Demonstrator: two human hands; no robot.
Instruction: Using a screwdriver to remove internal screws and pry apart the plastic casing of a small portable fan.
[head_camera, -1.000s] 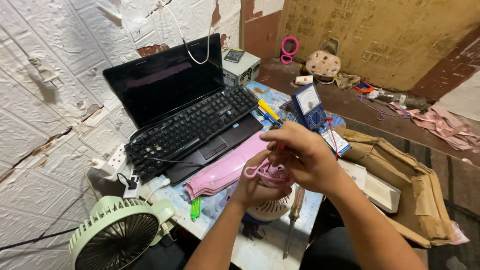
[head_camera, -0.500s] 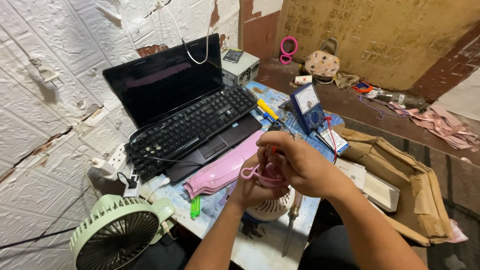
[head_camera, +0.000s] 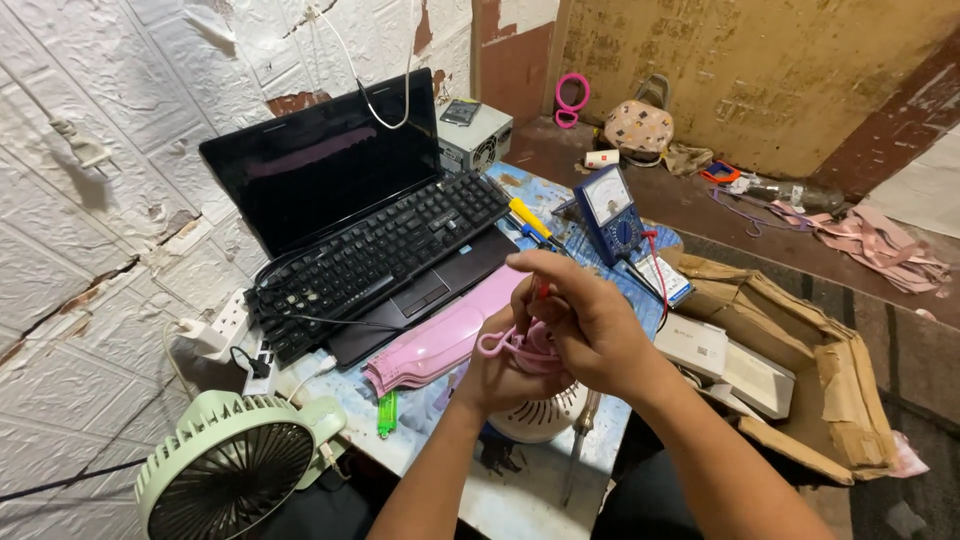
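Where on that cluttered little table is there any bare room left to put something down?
Little. One bare strip lies at the near edge of the table, between the green fan and the screwdriver. Elsewhere it is crowded: laptop, pink casing, blue meter. The left hand and right hand hold a small pink part above it.

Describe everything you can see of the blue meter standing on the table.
The blue analog multimeter stands propped up, tilted back, on the table's far side, right of the laptop keyboard. It looks plastic, with a pale dial window on top and a round selector knob below. A red lead curves from its right side. Neither hand touches it; the right hand is nearer.
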